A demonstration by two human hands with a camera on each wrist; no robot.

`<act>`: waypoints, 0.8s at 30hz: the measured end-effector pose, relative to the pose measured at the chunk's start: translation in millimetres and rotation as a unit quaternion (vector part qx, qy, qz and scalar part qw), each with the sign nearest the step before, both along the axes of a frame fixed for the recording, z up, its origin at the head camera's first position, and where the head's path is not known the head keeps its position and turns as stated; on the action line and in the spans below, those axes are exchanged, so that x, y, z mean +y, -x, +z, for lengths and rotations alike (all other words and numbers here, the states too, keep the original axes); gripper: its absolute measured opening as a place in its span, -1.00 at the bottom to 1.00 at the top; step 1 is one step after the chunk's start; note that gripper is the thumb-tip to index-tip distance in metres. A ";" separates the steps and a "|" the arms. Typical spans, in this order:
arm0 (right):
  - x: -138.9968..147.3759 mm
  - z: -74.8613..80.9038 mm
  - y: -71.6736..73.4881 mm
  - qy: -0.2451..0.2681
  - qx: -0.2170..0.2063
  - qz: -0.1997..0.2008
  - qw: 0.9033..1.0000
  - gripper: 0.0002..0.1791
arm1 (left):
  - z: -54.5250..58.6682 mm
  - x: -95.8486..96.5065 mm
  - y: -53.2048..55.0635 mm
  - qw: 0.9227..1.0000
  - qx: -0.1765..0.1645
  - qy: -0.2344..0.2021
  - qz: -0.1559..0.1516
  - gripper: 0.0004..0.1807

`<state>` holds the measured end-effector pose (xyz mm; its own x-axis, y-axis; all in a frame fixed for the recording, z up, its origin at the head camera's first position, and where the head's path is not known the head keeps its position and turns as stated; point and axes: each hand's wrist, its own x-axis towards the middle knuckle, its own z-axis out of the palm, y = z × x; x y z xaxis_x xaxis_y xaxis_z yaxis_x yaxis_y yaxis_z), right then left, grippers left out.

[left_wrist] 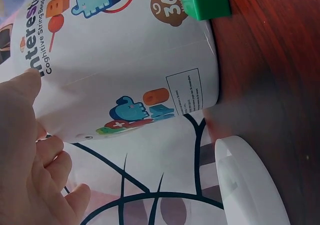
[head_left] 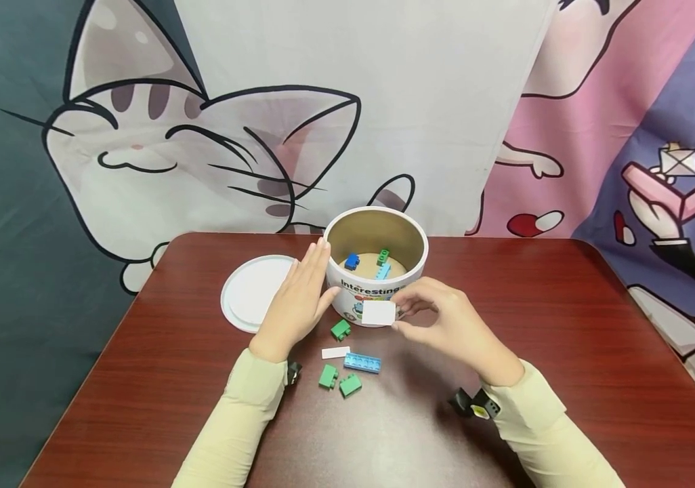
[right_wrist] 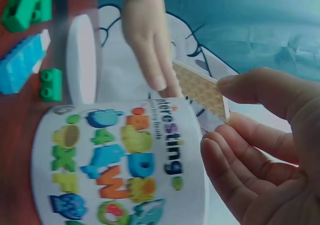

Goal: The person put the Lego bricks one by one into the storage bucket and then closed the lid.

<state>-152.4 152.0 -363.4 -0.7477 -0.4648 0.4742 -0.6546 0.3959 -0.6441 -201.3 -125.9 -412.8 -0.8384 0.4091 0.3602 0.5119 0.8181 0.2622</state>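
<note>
A white round tub (head_left: pixel 347 280) with printed letters and animals stands upright near the table's far edge. My left hand (head_left: pixel 299 291) touches its left side, fingers straight. Between thumb and fingers, my right hand (head_left: pixel 448 315) pinches a white flat building plate (head_left: pixel 378 312) in front of the tub's wall. The plate's hollow, studded-looking underside shows in the right wrist view. Inside the tub lie a dark blue brick (head_left: pixel 352 261), a green brick (head_left: pixel 383 257) and a light blue brick (head_left: pixel 383 271).
A white round lid (head_left: pixel 250 298) lies left of the tub, partly behind my left hand. In front are a green brick (head_left: pixel 341 330), a narrow white piece (head_left: pixel 336 352), a long blue brick (head_left: pixel 362 362) and two more green bricks (head_left: pixel 350 385). A printed cloth hangs behind the table.
</note>
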 end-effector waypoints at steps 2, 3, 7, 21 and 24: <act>-0.7 4.7 3.3 0.013 0.012 -0.001 1.000 -0.61 | 0.3 -0.7 0.2 1.000 -0.002 0.004 0.003 -0.18; -1.1 6.8 5.1 0.021 0.016 -0.003 1.000 -0.60 | 0.6 -1.0 0.2 1.000 -0.004 0.007 0.004 -0.18; -4.4 13.5 13.1 0.049 0.010 -0.019 0.999 -0.60 | 1.4 -1.3 -0.2 1.000 -0.010 0.008 0.005 -0.18; -21.1 23.1 64.9 0.009 -0.009 -0.114 0.993 -0.71 | 1.4 -1.3 0.2 1.000 -0.008 0.005 0.005 -0.18; -25.3 24.3 76.3 -0.031 -0.034 -0.115 0.992 -0.70 | 1.8 -1.1 0.0 1.000 -0.010 0.006 0.005 -0.18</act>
<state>-228.6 126.6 -339.1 -0.8665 -0.3050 0.3952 -0.4985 0.5696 -0.6534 -201.2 -127.0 -411.0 -0.8492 0.4056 0.3382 0.4989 0.8261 0.2620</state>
